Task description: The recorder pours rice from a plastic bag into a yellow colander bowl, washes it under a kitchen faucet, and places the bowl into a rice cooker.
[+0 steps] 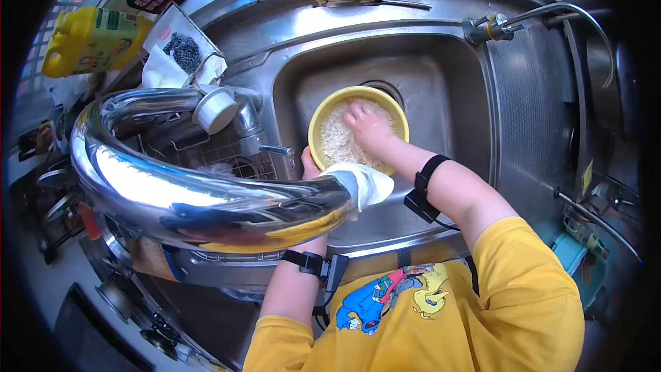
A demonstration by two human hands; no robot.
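Note:
A yellow plastic bowl [313,129], perhaps a basket, holds wet white rice [335,137] inside the stainless steel sink [439,113]. My left hand [309,164] grips its near left side, thumb upright against the wall; the faucet hides most of that hand. Inside the bowl, my right hand [367,123] presses into the rice with bent fingers, whose tips are partly buried. The big chrome faucet [206,206] arches across my left forearm. White cloth or paper [374,186] is wrapped at its spout, over the bowl's near edge.
Behind the bowl shows the drain [387,90]. A thin second tap [568,8] stands at the back right. At the left are a yellow jug [95,41], a steel-wool scourer [183,51] and a wire rack [206,160]. A knife or similar utensil [372,3] lies along the back ledge.

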